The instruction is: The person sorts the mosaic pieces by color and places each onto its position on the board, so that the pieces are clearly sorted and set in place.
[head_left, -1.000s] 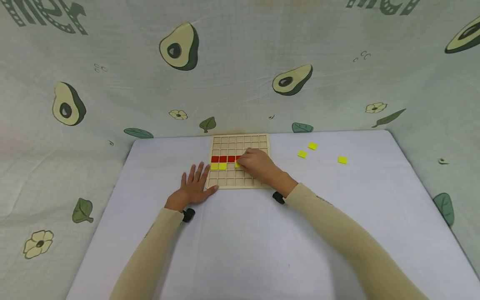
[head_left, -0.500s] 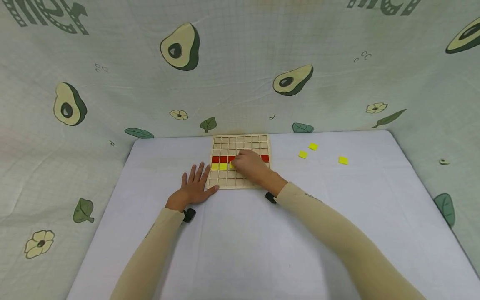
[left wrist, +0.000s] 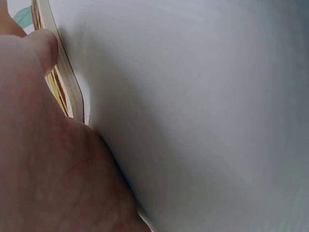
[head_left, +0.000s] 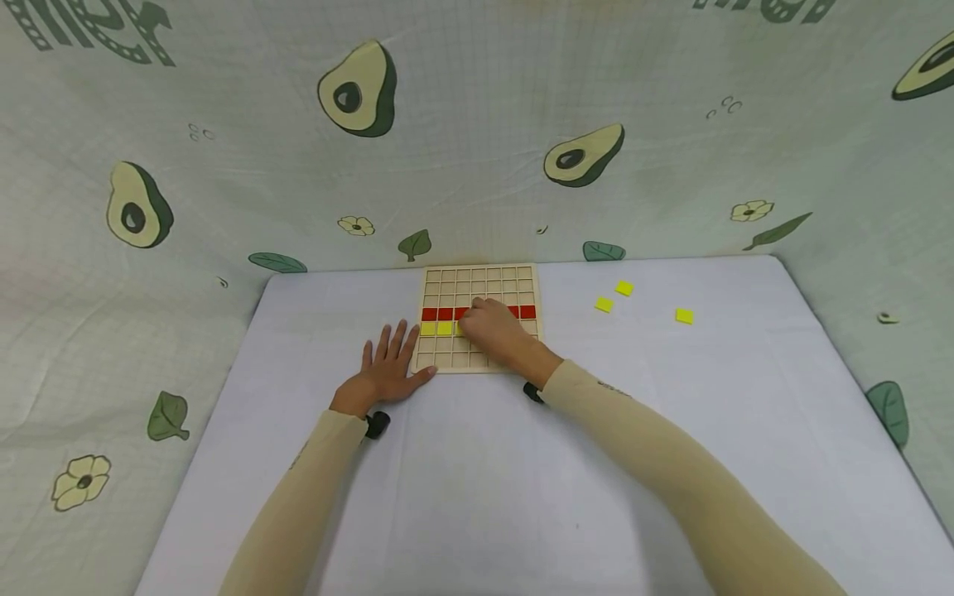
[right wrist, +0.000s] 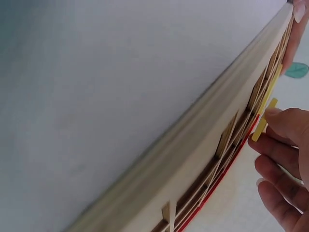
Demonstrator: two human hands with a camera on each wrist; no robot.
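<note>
A wooden grid board [head_left: 452, 361] lies on the table against the back wall. A row of red tiles [head_left: 430, 314] fills one line of cells, partly covered by the right hand. Just in front of that row, yellow tiles [head_left: 444, 329] sit in the leftmost cells. My right hand [head_left: 498, 329] is over the board, pinching a yellow tile [right wrist: 265, 121] between thumb and forefinger; in the right wrist view the tile is tilted above the grid. Flat and spread, my left hand [head_left: 383, 374] rests at the board's left side, its thumb touching the board's edge [left wrist: 72, 94].
Three loose yellow tiles, one near the back [head_left: 624, 288], one just before it [head_left: 604, 305] and one farther right [head_left: 684, 316], lie right of the board. A white cloth covers the table [head_left: 477, 497]. Behind it hangs a printed curtain [head_left: 477, 124].
My right hand has moved left along the board with the yellow tile, to beside the placed yellow tiles. The left hand has stayed in place.
</note>
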